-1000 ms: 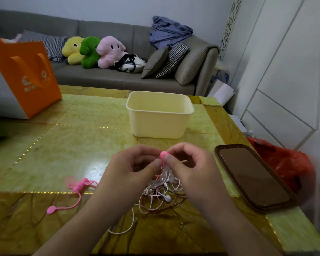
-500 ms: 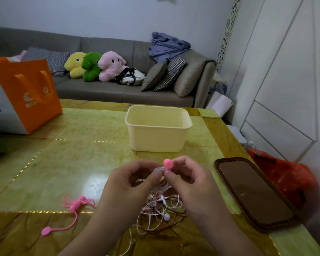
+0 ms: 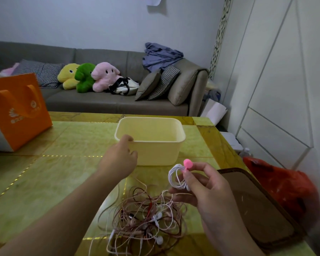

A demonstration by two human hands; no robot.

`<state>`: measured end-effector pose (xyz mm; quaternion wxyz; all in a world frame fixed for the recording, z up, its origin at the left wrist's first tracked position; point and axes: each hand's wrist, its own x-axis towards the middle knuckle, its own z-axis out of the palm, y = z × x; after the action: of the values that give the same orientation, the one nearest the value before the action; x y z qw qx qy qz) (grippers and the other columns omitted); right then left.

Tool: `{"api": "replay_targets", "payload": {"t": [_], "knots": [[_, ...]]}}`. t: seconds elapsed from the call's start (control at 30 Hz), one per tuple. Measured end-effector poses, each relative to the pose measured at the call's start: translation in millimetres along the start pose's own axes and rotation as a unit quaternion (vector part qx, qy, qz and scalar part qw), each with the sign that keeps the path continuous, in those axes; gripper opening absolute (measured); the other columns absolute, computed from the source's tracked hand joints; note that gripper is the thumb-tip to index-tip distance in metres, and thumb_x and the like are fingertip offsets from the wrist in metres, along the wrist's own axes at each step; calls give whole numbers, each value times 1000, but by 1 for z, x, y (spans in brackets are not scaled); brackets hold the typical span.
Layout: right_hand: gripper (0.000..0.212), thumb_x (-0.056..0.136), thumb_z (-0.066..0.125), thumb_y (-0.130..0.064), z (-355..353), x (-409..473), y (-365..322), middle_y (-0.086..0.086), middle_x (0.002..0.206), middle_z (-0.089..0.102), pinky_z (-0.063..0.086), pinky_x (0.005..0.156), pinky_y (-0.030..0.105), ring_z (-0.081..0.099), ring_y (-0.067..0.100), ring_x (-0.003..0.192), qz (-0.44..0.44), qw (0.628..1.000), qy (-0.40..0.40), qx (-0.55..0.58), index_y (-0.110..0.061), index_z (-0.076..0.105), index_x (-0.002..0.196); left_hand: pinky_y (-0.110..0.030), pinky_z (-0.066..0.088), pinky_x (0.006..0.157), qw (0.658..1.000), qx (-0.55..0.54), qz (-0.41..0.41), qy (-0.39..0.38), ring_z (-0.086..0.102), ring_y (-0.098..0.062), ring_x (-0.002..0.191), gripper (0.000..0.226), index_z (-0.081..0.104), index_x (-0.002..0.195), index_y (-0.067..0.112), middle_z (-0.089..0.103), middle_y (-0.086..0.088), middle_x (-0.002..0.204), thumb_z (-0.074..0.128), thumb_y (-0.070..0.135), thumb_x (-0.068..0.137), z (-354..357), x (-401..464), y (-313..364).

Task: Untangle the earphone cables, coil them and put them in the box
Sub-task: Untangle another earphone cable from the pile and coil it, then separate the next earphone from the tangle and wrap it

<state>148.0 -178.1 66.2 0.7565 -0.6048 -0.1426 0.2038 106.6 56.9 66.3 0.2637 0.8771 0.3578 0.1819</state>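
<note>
Now right hand (image 3: 209,189) pinches coiled earphones (image 3: 176,177), seemingly tied.

grey sofa (image 3: 92,102) against pale wall (image 3: 100,21); white panelled cabinets (image 3: 277,85) right.

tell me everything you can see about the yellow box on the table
The box is pale yellow, seemingly plastic, rectangular with rounded corners and a rolled rim. It stands upright and open-topped on the green-gold table, beyond the tangle of cables. What shows of its inside looks empty. The left hand grips its near left corner, fingers over the rim. The right hand holds a coiled white earphone just in front of it, apart.
</note>
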Motion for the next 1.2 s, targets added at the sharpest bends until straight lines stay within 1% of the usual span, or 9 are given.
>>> {"api": "replay_targets", "payload": {"t": [0.17,0.3,0.47,0.63,0.7,0.77,0.9,0.97,1.2], "knots": [[10,103,67,-7,1,5,-9,16,93,79,63,61,43,79,37,76,-38,998,6,-42,-15,71,108,-24,45,51,1000,-26,3,9,65,-8,65,20,59,120,30,73,11,97,59,25,101,6,-30,-4],[23,103,66,-9,22,23,-20,-1,94,78,67,68,44,79,15,76,-107,969,0,-221,-31,68,108,-8,43,46,996,-86,35,-8,64,5,62,25,61,120,36,73,15,106,62,21,99,10,-63,-10],[29,103,60,-8,61,75,-11,-2,104,66,48,49,22,67,16,74,-186,882,-18,-433,-35,67,112,-6,46,67,991,-122,46,9,64,12,86,32,62,119,41,73,20,105,65,20,94,13,-79,-19],[30,101,60,-16,60,99,2,0,117,71,62,83,43,68,23,95,-162,763,-39,-624,-29,73,124,-18,55,80,988,-143,52,10,67,7,96,39,60,128,39,74,21,115,64,19,94,13,-83,-24],[38,101,56,-14,53,95,2,-1,126,74,62,81,40,69,20,91,-139,768,-54,-623,-30,72,132,-7,50,71,989,-135,57,4,65,12,87,42,57,133,39,72,23,121,63,21,96,13,-82,-25],[47,103,54,-8,45,86,0,0,129,73,55,62,27,64,11,72,-157,784,-55,-598,-31,66,141,-4,46,63,989,-133,57,-7,61,16,80,45,54,138,41,69,24,125,63,22,97,12,-79,-24],[43,100,53,3,29,60,-4,-4,127,69,44,93,13,63,9,113,-283,798,7,-532,-19,71,132,-22,51,76,990,-130,53,-18,67,-1,94,51,48,143,42,69,21,131,62,23,98,5,-70,-18],[37,96,55,7,18,47,-1,-6,113,68,44,90,9,62,8,108,-308,808,39,-501,-16,73,118,-27,50,81,992,-116,53,-24,68,-10,98,54,45,146,40,69,20,133,61,23,98,4,-62,-14],[36,94,52,6,-16,21,27,-11,97,69,53,78,25,65,7,94,-134,855,-7,-501,-25,69,100,-36,53,100,985,-155,53,-56,59,-12,129,76,27,160,39,59,13,145,65,18,98,4,-57,-12]]}}
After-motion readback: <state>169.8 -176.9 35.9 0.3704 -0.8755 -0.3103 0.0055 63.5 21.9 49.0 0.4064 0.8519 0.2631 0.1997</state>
